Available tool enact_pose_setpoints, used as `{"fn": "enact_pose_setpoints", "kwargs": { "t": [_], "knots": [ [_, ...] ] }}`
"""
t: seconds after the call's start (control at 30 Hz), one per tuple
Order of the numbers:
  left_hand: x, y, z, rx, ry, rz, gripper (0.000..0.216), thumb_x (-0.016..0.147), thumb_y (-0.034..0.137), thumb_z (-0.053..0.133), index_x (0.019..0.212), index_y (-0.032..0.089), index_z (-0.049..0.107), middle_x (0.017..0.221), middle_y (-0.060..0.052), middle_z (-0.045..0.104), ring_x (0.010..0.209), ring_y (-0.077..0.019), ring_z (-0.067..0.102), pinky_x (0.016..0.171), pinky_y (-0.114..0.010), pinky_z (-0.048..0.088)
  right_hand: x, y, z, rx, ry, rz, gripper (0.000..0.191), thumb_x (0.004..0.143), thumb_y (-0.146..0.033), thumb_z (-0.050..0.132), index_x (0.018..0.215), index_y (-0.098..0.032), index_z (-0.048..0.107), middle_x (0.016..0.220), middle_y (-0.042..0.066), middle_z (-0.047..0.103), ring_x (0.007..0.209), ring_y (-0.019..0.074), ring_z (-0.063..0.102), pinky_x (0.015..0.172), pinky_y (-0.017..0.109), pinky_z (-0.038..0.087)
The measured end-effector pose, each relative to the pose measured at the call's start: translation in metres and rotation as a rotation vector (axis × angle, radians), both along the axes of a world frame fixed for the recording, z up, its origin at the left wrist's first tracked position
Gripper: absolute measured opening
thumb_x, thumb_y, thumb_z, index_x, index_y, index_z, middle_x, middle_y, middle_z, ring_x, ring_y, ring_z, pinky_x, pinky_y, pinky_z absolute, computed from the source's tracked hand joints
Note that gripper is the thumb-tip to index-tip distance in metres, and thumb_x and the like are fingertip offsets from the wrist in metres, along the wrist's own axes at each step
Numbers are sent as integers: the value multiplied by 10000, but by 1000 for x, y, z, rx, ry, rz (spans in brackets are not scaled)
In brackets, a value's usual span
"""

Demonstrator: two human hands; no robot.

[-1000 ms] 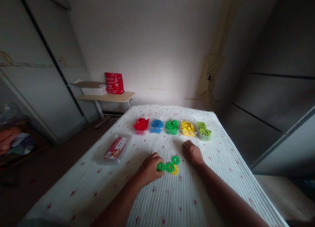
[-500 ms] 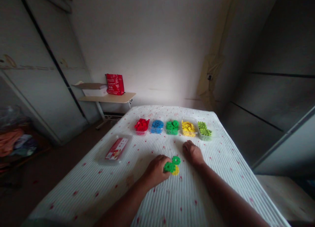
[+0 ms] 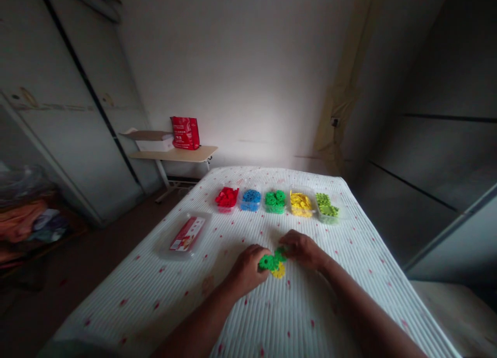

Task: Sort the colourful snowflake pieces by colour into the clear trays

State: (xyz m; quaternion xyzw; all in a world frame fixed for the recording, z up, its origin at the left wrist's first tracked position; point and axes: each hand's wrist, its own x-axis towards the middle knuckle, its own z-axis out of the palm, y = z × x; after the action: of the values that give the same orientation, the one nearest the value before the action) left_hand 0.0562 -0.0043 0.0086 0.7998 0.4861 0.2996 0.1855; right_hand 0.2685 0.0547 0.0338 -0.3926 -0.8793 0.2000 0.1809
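Note:
On the white striped cloth, my left hand is curled round a green toothed disc at the left end of a small joined cluster. My right hand has its fingers pinched on another green disc at the cluster's upper right. A yellow disc pokes out below the green ones. Both hands meet over the cluster near the table's middle.
Along the far edge stand clear tubs of discs: red, blue, green, yellow, lime. A clear lidded box with a red card lies left. A side table with a red bag stands beyond.
My right hand has slid left from resting on the cloth and closed on the upper green disc. My left hand pushed the leftmost green disc into the cluster.

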Motion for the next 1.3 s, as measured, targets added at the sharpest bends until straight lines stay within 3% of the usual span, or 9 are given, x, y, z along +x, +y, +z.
{"fn": "enact_pose_setpoints", "kwargs": {
  "t": [0.1, 0.4, 0.57, 0.73, 0.97, 1.13, 1.3],
  "knots": [
    [1, 0, -1, 6, -9, -4, 320, 613, 80, 554, 902, 208, 603, 906, -30, 629, 888, -170, 550, 807, -271, 435, -9, -5, 3, 19, -90, 59, 154, 740, -208, 553, 868, -193, 637, 876, 33, 596, 793, 138, 549, 671, 224, 407],
    [5, -1, -1, 38, 39, 5, 342, 617, 70, 540, 927, 200, 599, 899, -33, 635, 883, -183, 554, 797, -293, 443, -7, -1, 10, -242, 131, -149, 76, 639, -154, 562, 681, -171, 501, 631, -37, 512, 585, 88, 451, 520, 195, 331],
    [6, 2, -5, 49, 13, 95, 359, 626, 59, 541, 954, 195, 589, 929, -40, 638, 899, -180, 559, 816, -290, 441, -6, -1, 11, -512, 429, -205, 168, 657, -265, 563, 794, -184, 509, 586, -50, 492, 481, 81, 449, 464, 211, 359],
    [2, 6, -4, 78, 40, 241, 364, 665, 107, 569, 1021, 183, 568, 927, -54, 633, 887, -187, 557, 809, -308, 436, -8, 0, 6, -589, 547, -223, 245, 624, -324, 614, 801, -165, 554, 611, -36, 514, 459, 73, 434, 451, 222, 379],
    [-11, 13, 3, 121, 145, 301, 186, 687, 125, 565, 850, 197, 616, 839, -36, 641, 876, -191, 537, 790, -307, 415, -21, -7, 8, -518, 470, -63, 249, 702, -298, 573, 901, -155, 616, 703, 8, 612, 533, 95, 493, 506, 221, 396],
    [-22, 20, -5, 70, 27, 246, 319, 625, 113, 605, 933, 198, 610, 933, -29, 637, 921, -189, 544, 838, -318, 426, -36, -7, 5, -252, 140, -42, 259, 709, -171, 527, 933, -170, 659, 857, 37, 655, 757, 149, 575, 696, 242, 437],
    [-32, 23, -8, 11, -127, 271, 385, 604, 41, 556, 953, 193, 613, 973, -31, 637, 953, -174, 554, 876, -321, 431, -45, -7, 7, -85, -137, -52, 244, 686, -151, 550, 897, -172, 671, 885, 57, 606, 790, 157, 551, 704, 241, 405]
  ]
}}
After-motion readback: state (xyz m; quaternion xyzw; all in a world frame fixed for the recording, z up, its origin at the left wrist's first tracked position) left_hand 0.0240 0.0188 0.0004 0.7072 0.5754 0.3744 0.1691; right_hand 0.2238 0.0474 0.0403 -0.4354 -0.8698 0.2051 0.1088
